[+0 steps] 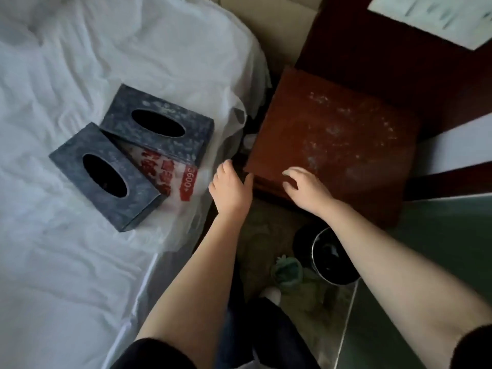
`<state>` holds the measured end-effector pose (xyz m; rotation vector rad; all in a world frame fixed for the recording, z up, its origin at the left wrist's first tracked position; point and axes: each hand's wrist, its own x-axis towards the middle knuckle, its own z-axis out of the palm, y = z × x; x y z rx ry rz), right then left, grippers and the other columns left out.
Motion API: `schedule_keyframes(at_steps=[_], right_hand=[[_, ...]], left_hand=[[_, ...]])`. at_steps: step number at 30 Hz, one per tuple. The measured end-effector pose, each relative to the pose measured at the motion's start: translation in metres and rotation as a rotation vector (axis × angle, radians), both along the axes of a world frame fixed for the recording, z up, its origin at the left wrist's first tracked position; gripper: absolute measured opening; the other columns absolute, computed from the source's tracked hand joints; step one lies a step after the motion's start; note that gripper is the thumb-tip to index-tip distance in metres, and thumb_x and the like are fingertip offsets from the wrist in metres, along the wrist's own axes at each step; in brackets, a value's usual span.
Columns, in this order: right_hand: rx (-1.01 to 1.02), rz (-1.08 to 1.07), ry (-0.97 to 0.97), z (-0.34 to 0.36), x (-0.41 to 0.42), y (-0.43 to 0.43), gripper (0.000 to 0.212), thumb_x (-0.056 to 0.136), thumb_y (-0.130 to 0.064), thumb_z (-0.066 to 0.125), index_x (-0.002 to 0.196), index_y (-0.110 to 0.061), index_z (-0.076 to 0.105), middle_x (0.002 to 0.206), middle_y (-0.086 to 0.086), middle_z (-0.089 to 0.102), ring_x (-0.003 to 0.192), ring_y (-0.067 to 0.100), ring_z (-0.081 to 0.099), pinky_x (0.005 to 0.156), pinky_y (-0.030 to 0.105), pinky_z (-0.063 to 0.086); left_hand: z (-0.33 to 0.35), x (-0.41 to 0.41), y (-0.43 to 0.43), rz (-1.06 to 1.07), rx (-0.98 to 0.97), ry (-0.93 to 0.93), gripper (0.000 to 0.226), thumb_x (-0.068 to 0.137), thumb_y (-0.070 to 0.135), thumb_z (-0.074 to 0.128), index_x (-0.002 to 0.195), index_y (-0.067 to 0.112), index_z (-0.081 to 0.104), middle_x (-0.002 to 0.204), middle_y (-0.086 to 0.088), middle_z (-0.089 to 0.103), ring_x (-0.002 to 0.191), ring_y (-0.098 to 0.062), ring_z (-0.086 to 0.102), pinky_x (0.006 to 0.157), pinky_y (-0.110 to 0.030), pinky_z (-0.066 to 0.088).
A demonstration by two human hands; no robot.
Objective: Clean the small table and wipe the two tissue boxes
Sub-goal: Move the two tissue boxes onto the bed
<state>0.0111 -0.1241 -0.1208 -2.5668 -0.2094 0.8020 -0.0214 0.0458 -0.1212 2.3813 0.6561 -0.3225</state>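
Bed (66, 249): is filling the left side, a rumpled white sheet covering it.
Plastic bag (186, 179): clear with red print, is lying at the bed's edge.
Bin (302, 243): black and round, is standing on the floor.
Paper (436, 17): is lying top right.

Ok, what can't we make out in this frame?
Head view:
- near tissue box, far tissue box: insides too dark.
- right hand: fingertips motion-blurred, contact with table unclear.
- left hand: blurred at table edge, grip unclear.
- sheet: cut by top-right edge, print blurred.
- bin: partly behind right forearm, contents dark.
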Motion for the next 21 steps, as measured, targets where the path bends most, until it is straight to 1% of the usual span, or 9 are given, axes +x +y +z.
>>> schedule_keyframes(at_steps=[3,6,8,10,12,14,17,19,21], right_hand=[[-0.029,-0.199,0.07,-0.008,-0.046,-0.079,0.032,0.096,-0.025,0.048,0.125,-0.013,0.054,0.127,0.006,0.054,0.115,0.026,0.053,0.093,0.04,0.046],[-0.004,-0.434,0.138,-0.023,-0.097,-0.136,0.03,0.096,-0.025,0.048,0.122,-0.012,0.057,0.121,0.008,0.06,0.111,0.027,0.057,0.091,0.043,0.048],[0.008,-0.555,0.162,-0.039,-0.132,-0.159,0.029,0.096,-0.023,0.048,0.119,-0.008,0.059,0.117,0.01,0.064,0.108,0.028,0.059,0.09,0.04,0.047],[0.016,-0.643,0.205,-0.057,-0.166,-0.172,0.03,0.096,-0.022,0.048,0.12,-0.009,0.059,0.117,0.008,0.065,0.107,0.026,0.06,0.088,0.034,0.047],[0.01,-0.712,0.218,-0.085,-0.197,-0.18,0.03,0.095,-0.024,0.05,0.121,-0.012,0.059,0.116,0.005,0.066,0.103,0.022,0.062,0.082,0.028,0.046],[-0.004,-0.776,0.22,-0.12,-0.228,-0.183,0.028,0.093,-0.024,0.053,0.117,-0.012,0.061,0.11,0.003,0.068,0.098,0.021,0.064,0.078,0.026,0.046],[0.018,-0.845,0.304,-0.186,-0.272,-0.181,0.025,0.092,-0.023,0.054,0.114,-0.014,0.062,0.106,0.003,0.068,0.095,0.021,0.064,0.077,0.028,0.047],[0.017,-0.836,0.337,-0.235,-0.291,-0.182,0.028,0.093,-0.024,0.052,0.118,-0.014,0.061,0.11,0.004,0.067,0.098,0.02,0.063,0.081,0.03,0.048],[0.001,-0.762,0.332,-0.287,-0.307,-0.187,0.03,0.093,-0.025,0.052,0.121,-0.017,0.058,0.114,0.004,0.066,0.1,0.02,0.062,0.082,0.029,0.047]], left_hand=[[-0.008,-0.012,-0.063,-0.276,-0.042,0.139,0.056,0.092,0.039,0.053,0.136,0.01,0.035,0.138,-0.011,0.045,0.126,-0.03,0.044,0.103,-0.043,0.032],[-0.027,-0.022,-0.114,-0.549,-0.05,0.27,0.051,0.092,0.037,0.054,0.133,0.011,0.04,0.134,-0.011,0.05,0.123,-0.03,0.047,0.101,-0.043,0.035],[-0.045,-0.031,-0.14,-0.719,-0.05,0.334,0.05,0.09,0.034,0.056,0.133,0.013,0.043,0.134,-0.01,0.051,0.123,-0.03,0.048,0.1,-0.04,0.037],[-0.068,-0.042,-0.16,-0.844,-0.066,0.407,0.05,0.088,0.03,0.058,0.134,0.015,0.044,0.134,-0.009,0.053,0.12,-0.031,0.052,0.099,-0.039,0.041],[-0.1,-0.051,-0.176,-0.95,-0.073,0.466,0.048,0.087,0.028,0.058,0.132,0.015,0.046,0.132,-0.01,0.055,0.117,-0.031,0.054,0.097,-0.04,0.044],[-0.141,-0.064,-0.188,-1.055,-0.073,0.513,0.045,0.088,0.026,0.058,0.13,0.014,0.048,0.129,-0.011,0.057,0.116,-0.03,0.055,0.096,-0.04,0.045],[-0.205,-0.091,-0.198,-1.14,-0.085,0.591,0.043,0.089,0.03,0.056,0.129,0.016,0.05,0.126,-0.01,0.058,0.112,-0.027,0.057,0.094,-0.04,0.048],[-0.255,-0.111,-0.204,-1.194,-0.07,0.611,0.043,0.09,0.032,0.055,0.13,0.017,0.049,0.126,-0.009,0.058,0.113,-0.027,0.057,0.095,-0.04,0.047],[-0.31,-0.131,-0.211,-1.242,-0.045,0.622,0.043,0.09,0.033,0.055,0.129,0.017,0.049,0.127,-0.009,0.058,0.114,-0.027,0.056,0.095,-0.04,0.046]])
